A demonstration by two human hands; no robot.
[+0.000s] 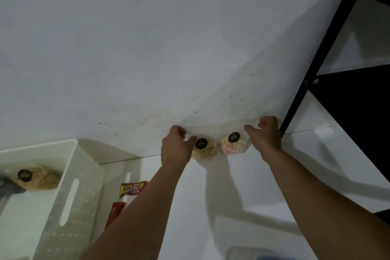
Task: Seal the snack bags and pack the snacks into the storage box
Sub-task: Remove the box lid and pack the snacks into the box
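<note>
Two clear snack bags with round black labels stand against the white wall: a beige-filled bag (204, 150) on the left and a pink-and-white-filled bag (233, 144) on the right. My left hand (176, 147) grips the left bag's upper edge. My right hand (264, 133) pinches the clear top of the right bag. The white storage box (80, 177) sits at the lower left with one labelled snack bag (35, 177) inside. A red-and-yellow snack packet (133, 188) and a red packet (115, 212) lie beside the box, the red one partly hidden by my left forearm.
A black shelf frame (329, 48) stands at the right, close to my right hand. The white surface (232, 207) stretches from the wall toward me. A clear container's rim (249, 253) shows at the bottom edge.
</note>
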